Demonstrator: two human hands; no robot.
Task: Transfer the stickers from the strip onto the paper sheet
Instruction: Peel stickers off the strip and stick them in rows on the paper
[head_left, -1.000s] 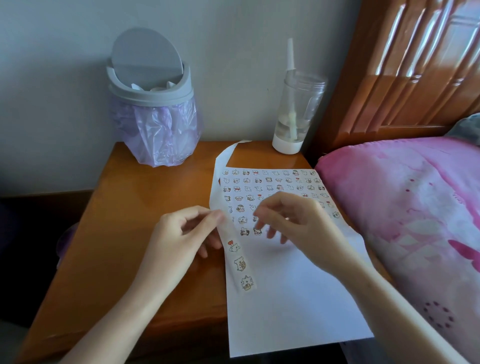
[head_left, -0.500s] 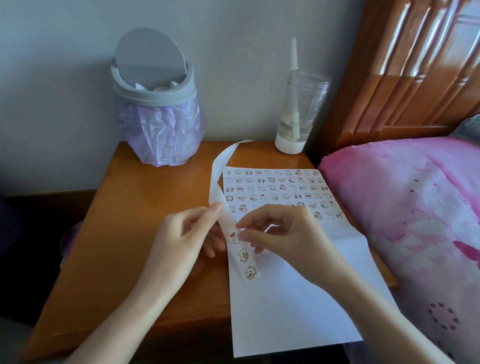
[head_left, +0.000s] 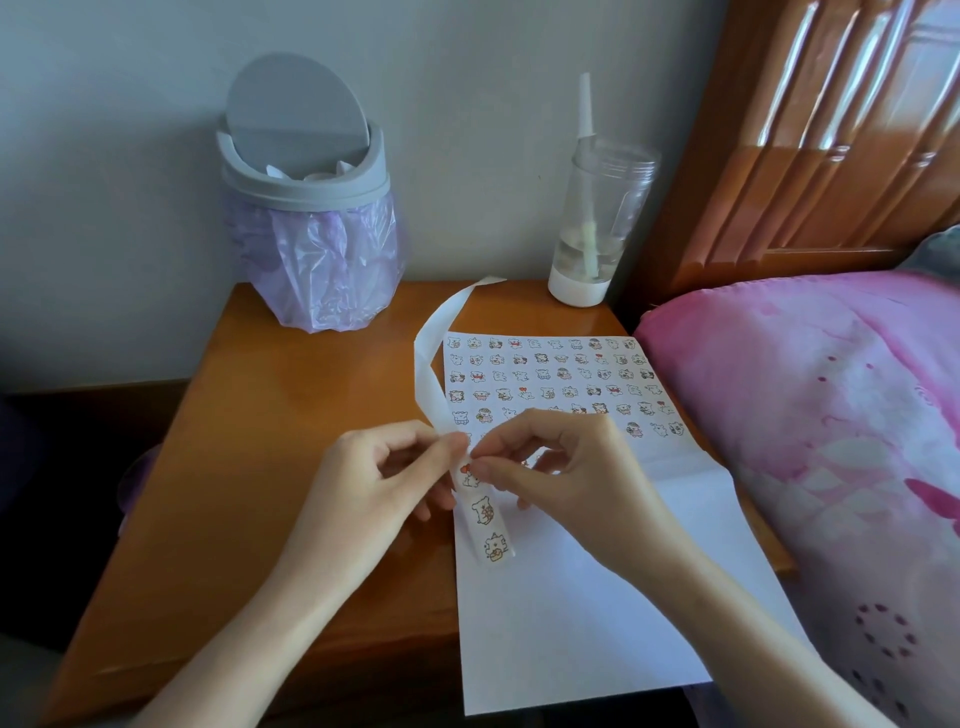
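A white paper sheet (head_left: 571, 613) lies on the wooden bedside table (head_left: 270, 467), its far half filled with rows of small cartoon stickers (head_left: 545, 379). A long white strip (head_left: 434, 384) curls from the table's back toward me; its near end carries three stickers (head_left: 488, 525). My left hand (head_left: 374, 493) pinches the strip from the left, held above the sheet's left edge. My right hand (head_left: 566, 478) pinches at the topmost sticker on the strip with thumb and forefinger.
A grey swing-lid bin (head_left: 306, 202) with a purple bag stands at the table's back left. A clear bottle (head_left: 597, 223) with a straw stands at the back right. A pink bed cover (head_left: 810, 441) and wooden headboard (head_left: 831, 130) border the right side.
My right hand left the sheet's sticker rows and came to the strip, where it now pinches the top sticker. The left hand and strip have lifted slightly.
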